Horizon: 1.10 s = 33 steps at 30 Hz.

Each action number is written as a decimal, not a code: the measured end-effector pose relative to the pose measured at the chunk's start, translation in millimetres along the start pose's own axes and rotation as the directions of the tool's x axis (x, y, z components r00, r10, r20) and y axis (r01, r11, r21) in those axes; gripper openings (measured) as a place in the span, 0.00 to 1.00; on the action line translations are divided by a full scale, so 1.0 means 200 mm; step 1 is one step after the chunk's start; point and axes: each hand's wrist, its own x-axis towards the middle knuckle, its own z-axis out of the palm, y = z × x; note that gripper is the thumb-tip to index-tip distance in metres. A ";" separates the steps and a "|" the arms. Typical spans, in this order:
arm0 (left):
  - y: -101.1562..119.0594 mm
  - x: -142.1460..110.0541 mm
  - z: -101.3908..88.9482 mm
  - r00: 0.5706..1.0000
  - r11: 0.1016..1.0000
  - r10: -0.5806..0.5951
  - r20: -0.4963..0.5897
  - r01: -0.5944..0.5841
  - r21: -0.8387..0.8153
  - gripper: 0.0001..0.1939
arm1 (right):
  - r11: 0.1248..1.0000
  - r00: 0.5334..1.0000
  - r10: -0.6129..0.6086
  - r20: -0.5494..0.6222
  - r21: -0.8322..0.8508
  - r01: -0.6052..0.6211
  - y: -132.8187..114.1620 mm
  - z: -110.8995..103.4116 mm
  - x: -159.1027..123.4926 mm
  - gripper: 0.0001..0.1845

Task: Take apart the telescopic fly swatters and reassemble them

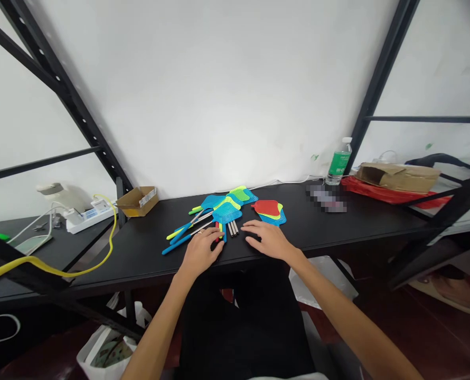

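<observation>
Several fly swatters with blue and green mesh heads lie in a fan on the black table. To their right sits a small stack of loose swatter heads, red on top of green and blue. A few short rods lie between my hands. My left hand rests flat at the handle ends of the swatters, fingers stretched out and touching them. My right hand lies flat on the table just below the red head, fingers spread, holding nothing.
A small open cardboard box stands at the back left. A water bottle stands at the back right, beside a flat cardboard box on red bags. A power strip and yellow cable lie left. Black shelf struts frame both sides.
</observation>
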 end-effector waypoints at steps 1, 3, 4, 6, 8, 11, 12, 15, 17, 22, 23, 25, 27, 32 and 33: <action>0.00 0.00 0.00 1.000 1.000 -0.002 0.003 0.001 0.001 0.13 | 0.999 0.999 -0.037 0.016 -0.031 0.037 -0.02 0.01 0.00 0.21; -0.01 -0.01 0.00 1.000 1.000 -0.006 0.007 0.006 0.000 0.13 | 0.993 0.995 -0.087 0.053 -0.070 0.090 -0.05 0.02 0.00 0.23; -0.01 -0.01 0.00 1.000 1.000 -0.009 0.011 0.009 -0.002 0.13 | 0.991 0.993 -0.101 0.069 -0.076 0.106 -0.06 0.03 0.00 0.24; -0.02 -0.01 -0.01 1.000 1.000 -0.016 0.021 0.016 -0.003 0.13 | 0.990 0.990 -0.111 0.082 -0.072 0.117 -0.06 0.04 0.01 0.23; -0.02 -0.01 -0.01 0.999 1.000 -0.024 0.021 0.024 -0.010 0.13 | 0.992 0.992 -0.101 0.079 -0.065 0.106 -0.06 0.05 0.01 0.20; -0.02 -0.01 -0.01 0.999 0.999 -0.034 0.008 0.034 -0.027 0.13 | 0.996 0.997 -0.059 0.052 -0.066 0.062 -0.06 0.04 0.01 0.16; -0.01 -0.01 -0.01 0.999 0.999 -0.037 0.003 0.037 -0.030 0.13 | 0.996 0.998 -0.053 0.036 -0.064 0.056 -0.06 0.04 0.01 0.16; -0.01 -0.01 -0.01 0.999 0.999 -0.039 -0.007 0.039 -0.036 0.14 | 0.993 0.995 -0.105 0.006 -0.055 0.105 -0.06 0.04 0.01 0.21; -0.01 -0.01 -0.01 0.999 0.998 -0.044 -0.008 0.044 -0.044 0.14 | 0.989 0.990 -0.138 0.012 -0.044 0.139 -0.06 0.04 0.01 0.20; 0.00 -0.01 -0.02 0.998 0.997 -0.055 0.003 0.056 -0.052 0.15 | 1.000 0.999 0.015 -0.051 0.004 -0.015 -0.06 0.05 0.01 0.14; 0.00 -0.01 -0.03 0.998 0.997 -0.056 0.005 0.056 -0.055 0.15 | 0.998 0.995 0.070 -0.072 0.004 -0.069 -0.06 0.05 0.02 0.14; 0.00 -0.01 -0.03 0.998 0.996 -0.060 0.005 0.060 -0.059 0.16 | 0.983 0.977 0.184 -0.104 -0.005 -0.185 -0.05 0.06 0.02 0.12; 0.01 -0.01 -0.03 0.998 0.996 -0.069 -0.007 0.069 -0.053 0.19 | 0.954 0.949 0.293 -0.112 -0.024 -0.297 -0.05 0.07 0.03 0.09; 0.00 -0.01 -0.02 0.984 0.987 -0.162 -0.076 0.163 0.009 0.23 | 0.904 0.907 0.421 -0.026 -0.073 -0.421 -0.02 0.04 0.04 0.07; 0.00 -0.01 -0.02 0.980 0.983 -0.180 -0.089 0.182 0.017 0.23 | 0.908 0.909 0.417 0.007 -0.045 -0.417 -0.01 0.02 0.04 0.07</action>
